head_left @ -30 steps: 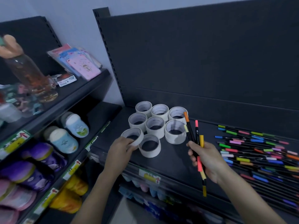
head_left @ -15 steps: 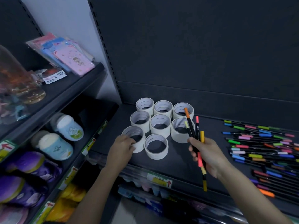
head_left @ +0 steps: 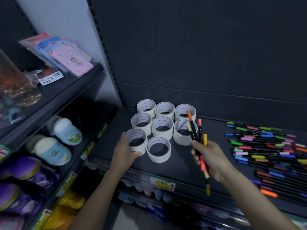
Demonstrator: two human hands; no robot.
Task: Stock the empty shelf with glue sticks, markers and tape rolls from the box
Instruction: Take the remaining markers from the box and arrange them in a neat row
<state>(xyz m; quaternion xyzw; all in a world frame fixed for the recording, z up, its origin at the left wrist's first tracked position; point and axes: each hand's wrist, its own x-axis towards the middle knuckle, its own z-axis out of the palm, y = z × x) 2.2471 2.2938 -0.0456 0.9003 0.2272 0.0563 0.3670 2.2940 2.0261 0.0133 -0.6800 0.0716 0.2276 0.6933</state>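
The front-left white tape roll [head_left: 136, 141] stands on the dark metal shelf [head_left: 176, 165], at the near left corner of a cluster of eight such rolls. The left hand [head_left: 125, 151] grips it, with the thumb curled along its near wall and the fingers wrapped round its left side. Just beside it on the right sits the second front roll [head_left: 159, 149]; whether the two touch cannot be told. Behind them the other six white tape rolls [head_left: 162, 127] stand in two close-packed rows of three, reaching back toward the dark back panel [head_left: 199, 55].

To the right of the cluster, the right hand [head_left: 211, 157] is closed round a bundle of four thin black-barrelled markers [head_left: 196, 136]. Their orange, pale yellow, pink and yellow ends fan upward in front of the right-hand rolls, and their lower ends stick out below the palm. Further right, a loose spread of coloured-capped markers [head_left: 269, 146] lies flat on the same shelf, apart from the rolls.

A yellow-green price label with a red arrow [head_left: 163, 183] sits on the shelf's front edge. On the neighbouring rack to the left, pink and blue packaged cards [head_left: 73, 60] lean on an upper shelf. Pale blue and white rounded containers [head_left: 68, 131] lie on the one below.
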